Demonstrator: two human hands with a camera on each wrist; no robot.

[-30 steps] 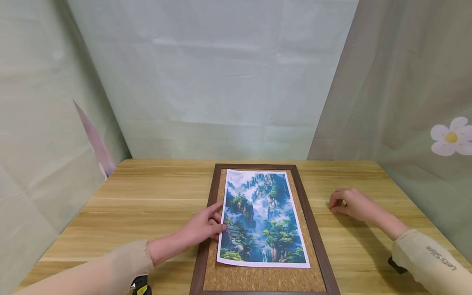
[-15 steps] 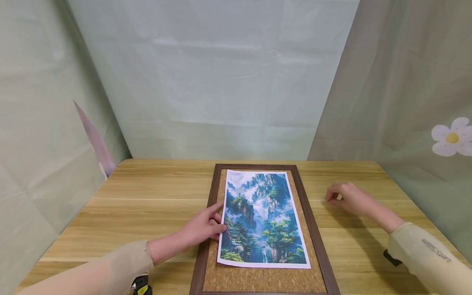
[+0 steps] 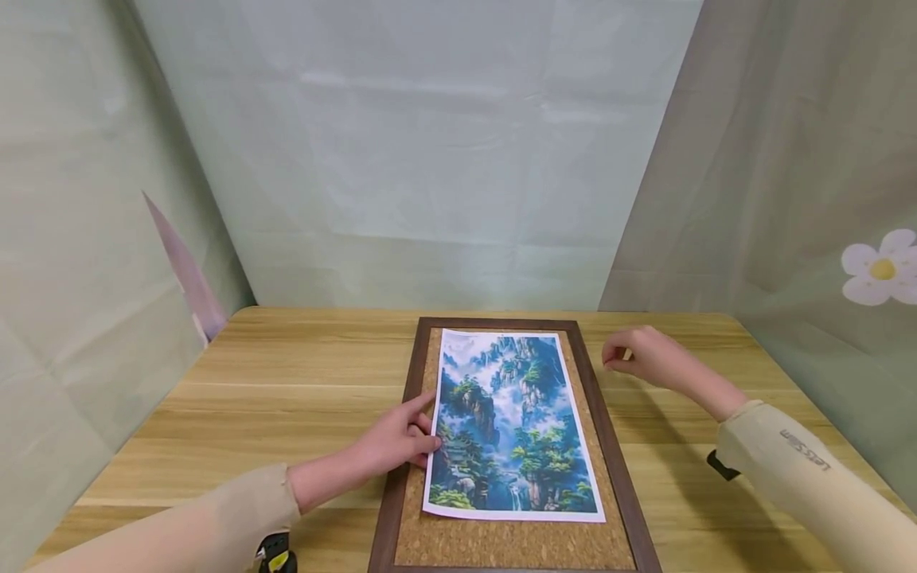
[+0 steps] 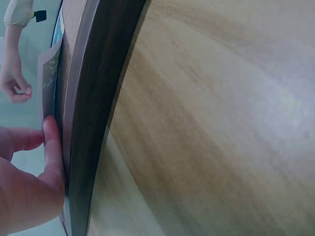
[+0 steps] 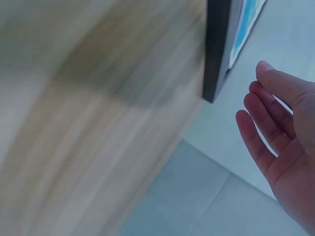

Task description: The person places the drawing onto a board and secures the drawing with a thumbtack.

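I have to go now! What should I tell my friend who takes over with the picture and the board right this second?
Left hand: fingers press the picture's left edge onto the cork board.
Right hand: raised beside the board's far right corner, thumb and finger pinched; whether it holds anything is too small to tell.
Done: picture lies flat inside the frame on the table.
Left: no pins show on the picture yet.

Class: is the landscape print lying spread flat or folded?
Spread flat: the landscape print lies unfolded on the cork board, all four corners visible.

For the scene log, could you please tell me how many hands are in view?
2: the left hand rests on the print's left edge; the right hand is raised beside the frame's right side.
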